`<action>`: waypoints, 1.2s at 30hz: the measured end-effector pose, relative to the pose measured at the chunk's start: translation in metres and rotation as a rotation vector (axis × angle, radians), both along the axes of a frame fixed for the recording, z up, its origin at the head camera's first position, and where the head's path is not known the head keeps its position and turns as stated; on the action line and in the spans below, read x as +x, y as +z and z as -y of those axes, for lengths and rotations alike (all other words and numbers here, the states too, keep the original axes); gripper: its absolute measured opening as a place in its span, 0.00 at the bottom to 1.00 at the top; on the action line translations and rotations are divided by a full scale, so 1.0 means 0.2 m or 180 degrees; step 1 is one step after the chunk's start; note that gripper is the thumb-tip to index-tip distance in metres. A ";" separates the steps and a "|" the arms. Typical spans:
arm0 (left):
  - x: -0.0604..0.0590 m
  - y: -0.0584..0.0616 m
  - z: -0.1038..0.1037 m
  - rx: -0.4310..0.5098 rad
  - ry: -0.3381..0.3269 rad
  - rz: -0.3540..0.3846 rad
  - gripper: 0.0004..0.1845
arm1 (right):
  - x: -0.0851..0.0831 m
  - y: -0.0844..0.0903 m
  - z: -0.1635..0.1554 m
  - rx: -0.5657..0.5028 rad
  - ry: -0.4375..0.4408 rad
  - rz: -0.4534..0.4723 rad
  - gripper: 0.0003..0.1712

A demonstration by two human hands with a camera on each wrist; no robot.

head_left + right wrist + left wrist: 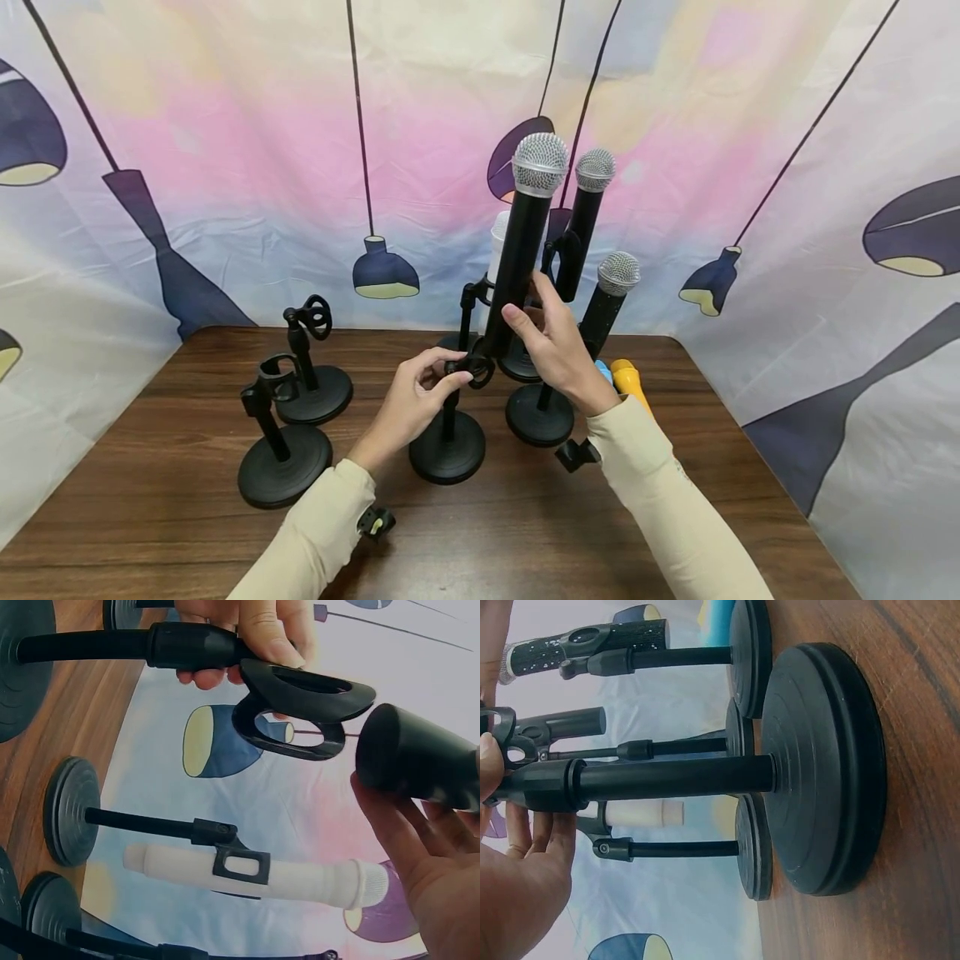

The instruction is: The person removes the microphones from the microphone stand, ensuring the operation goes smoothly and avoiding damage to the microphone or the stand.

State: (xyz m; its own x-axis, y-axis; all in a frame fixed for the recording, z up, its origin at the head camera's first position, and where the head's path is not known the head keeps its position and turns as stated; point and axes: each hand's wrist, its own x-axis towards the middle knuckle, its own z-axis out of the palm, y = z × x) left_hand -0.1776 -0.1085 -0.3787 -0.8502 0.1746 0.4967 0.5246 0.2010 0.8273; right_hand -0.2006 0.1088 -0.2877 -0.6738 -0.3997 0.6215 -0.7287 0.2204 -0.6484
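Observation:
My left hand (405, 408) pinches the top of a short black desk microphone stand (447, 450), just below its clip (259, 694). The stand's round base rests on the table. In my right hand (558, 350) is a black microphone (522, 250) with a silver mesh head, held by the handle, head up and tilted slightly right. In the right wrist view the handle's lower end is just off the clip's ring, with a small gap between them. The left wrist view shows the left fingers at the stand's collar (544, 784).
Behind stand a white microphone (307, 881), another black one (585, 225) and a speckled black one (603, 308), all in stands. Two stands with bare clips (285, 467) (315, 396) are at left. A yellow microphone (628, 381) lies at right beside something blue (603, 371).

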 end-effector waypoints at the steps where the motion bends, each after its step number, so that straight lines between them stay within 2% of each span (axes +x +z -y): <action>1: 0.00 0.00 0.00 -0.0017 0.0028 0.0022 0.15 | 0.01 0.00 -0.01 0.0004 -0.0025 0.0012 0.31; 6: 0.02 0.00 0.00 -0.0098 0.0127 0.0080 0.18 | 0.05 0.02 -0.04 0.0031 -0.0118 0.0042 0.32; 13: 0.07 -0.01 0.01 -0.0418 0.0224 -0.0025 0.24 | 0.10 0.06 -0.11 -0.0004 -0.0199 -0.0007 0.31; 18: 0.11 -0.01 0.01 -0.0735 0.0533 -0.0025 0.27 | 0.13 0.08 -0.17 0.0014 -0.0260 -0.0040 0.32; 24: 0.16 -0.02 -0.02 -0.0911 0.0932 0.0030 0.22 | 0.16 0.09 -0.26 0.0068 -0.0428 -0.0101 0.32; 31: 0.17 -0.03 -0.06 -0.1152 0.1296 -0.0425 0.19 | 0.18 0.08 -0.35 0.0131 -0.0682 -0.0187 0.32; 36: 0.15 -0.04 -0.06 -0.1255 0.1457 -0.0697 0.17 | 0.21 0.08 -0.43 0.0082 -0.0825 -0.0238 0.33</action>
State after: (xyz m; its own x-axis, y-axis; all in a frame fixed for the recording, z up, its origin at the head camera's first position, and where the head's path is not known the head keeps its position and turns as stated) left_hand -0.1466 -0.0957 -0.3863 -0.7680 0.0230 0.6400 0.4621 0.7118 0.5289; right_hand -0.1595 0.1953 -0.2708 -0.7083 -0.2363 0.6652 -0.6916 0.4214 -0.5867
